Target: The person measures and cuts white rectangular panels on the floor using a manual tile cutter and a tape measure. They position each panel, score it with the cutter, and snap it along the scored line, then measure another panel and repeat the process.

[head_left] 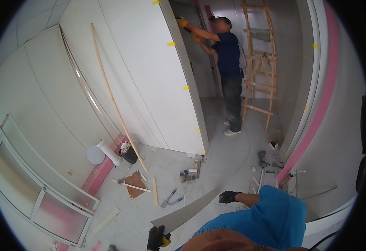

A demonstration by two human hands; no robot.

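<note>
My left hand (158,238) in a black glove is closed on the yellow-and-black handle of a handsaw (183,211), whose blade points up to the right. My right hand (229,196), also black-gloved, is by the blade's far end, its fingers curled; I cannot make out whether it holds anything. Below the blade is my blue-clothed body. On the floor beyond lie pliers-like tools (171,198), a wooden strip (155,192), a brown board (135,186) and a cluster of tools (190,170).
A co-worker (229,58) works at the edge of a white panel (149,75) in the doorway, beside wooden ladders (258,83). A glazed frame (41,188) leans at left; a black bin (129,155) and long batten (116,100) stand by the wall. A drill (262,159) is at right.
</note>
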